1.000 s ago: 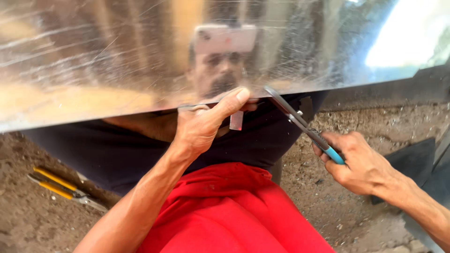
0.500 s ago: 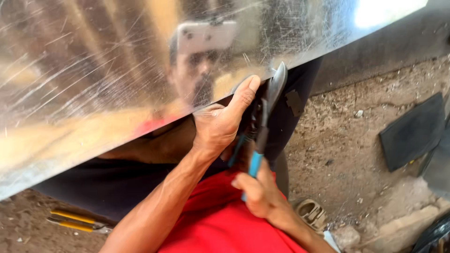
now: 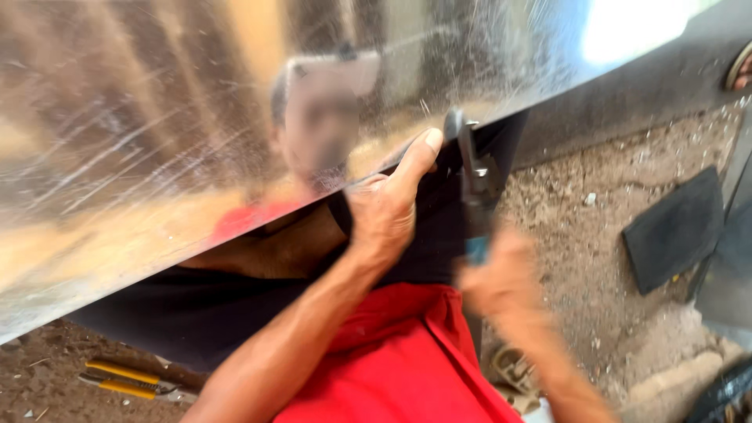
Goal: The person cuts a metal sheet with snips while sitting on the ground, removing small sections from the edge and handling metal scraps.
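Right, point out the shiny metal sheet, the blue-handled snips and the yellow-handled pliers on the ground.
shiny metal sheet (image 3: 157,157), head view, scratched face.
blue-handled snips (image 3: 472,180), head view, dark head at the sheet's edge.
yellow-handled pliers (image 3: 121,378), head view, handles.

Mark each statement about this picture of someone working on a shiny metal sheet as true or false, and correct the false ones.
1. The left hand grips the edge of the metal sheet. True.
2. The right hand holds a hammer. False: it holds blue-handled snips.
3. Yellow-handled pliers lie on the ground. True.
4. The person wears green trousers. False: the garment is red.
5. A dark mat lies on the dirt. True.
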